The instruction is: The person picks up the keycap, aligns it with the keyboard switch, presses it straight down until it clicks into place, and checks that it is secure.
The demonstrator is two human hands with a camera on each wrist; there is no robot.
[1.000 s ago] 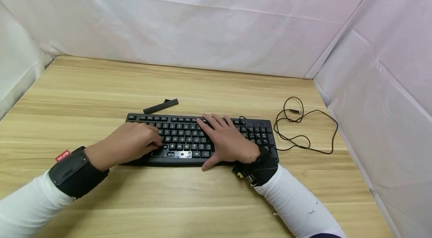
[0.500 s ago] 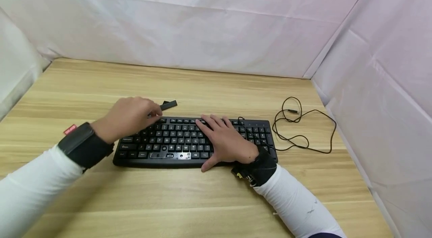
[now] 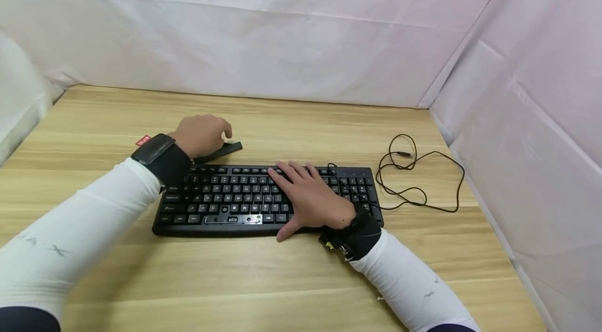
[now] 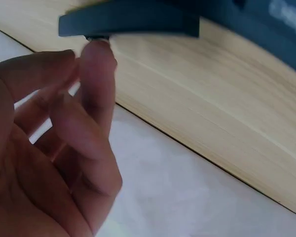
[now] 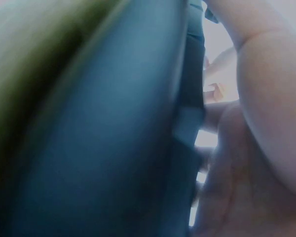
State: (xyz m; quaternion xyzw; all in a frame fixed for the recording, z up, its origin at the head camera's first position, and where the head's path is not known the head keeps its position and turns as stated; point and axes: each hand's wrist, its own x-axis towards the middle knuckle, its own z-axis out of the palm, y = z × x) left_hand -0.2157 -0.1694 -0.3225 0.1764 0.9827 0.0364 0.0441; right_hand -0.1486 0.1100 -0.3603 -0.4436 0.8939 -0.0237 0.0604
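Keyboard (image 3: 249, 198), long axis crosswise, front edge (image 3: 221, 231) nearest, right hand (image 3: 310, 198) spread atop, left hand (image 3: 200, 134) loosely curled near bar (image 3: 232, 148)

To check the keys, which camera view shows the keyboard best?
The head view: the keyboard lies across it with most keys visible, though the right hand covers some. The left wrist view shows a cut-off part; the right wrist view, a blurred close-up.
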